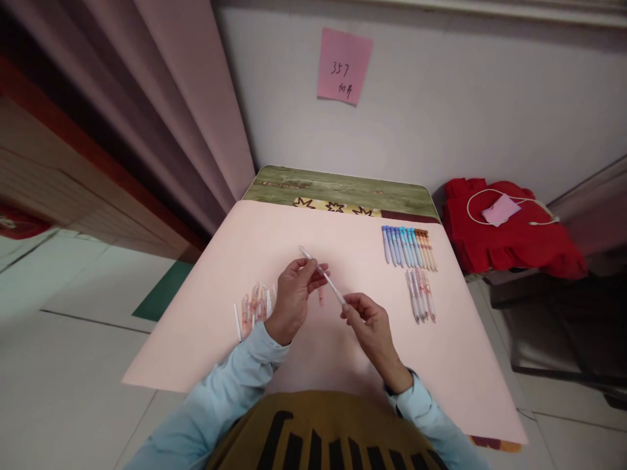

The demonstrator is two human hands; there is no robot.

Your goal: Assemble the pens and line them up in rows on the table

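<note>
Both my hands hold one thin white pen refill (323, 275) over the middle of the pink table sheet (245, 248). My left hand (292, 297) pinches its upper part, fingers curled. My right hand (367, 320) grips its lower end, fingers closed. A pink pen barrel (321, 295) lies or hangs just below the refill between the hands; I cannot tell which. Left of my left hand lies a small heap of pink pen parts (255, 303) with white refills.
A row of several blue and orange pens (409, 247) lies at the table's far right, with several pink pens (420, 295) below it. A red cloth (509, 228) with a white cable sits right of the table. A pink note (343, 65) hangs on the wall.
</note>
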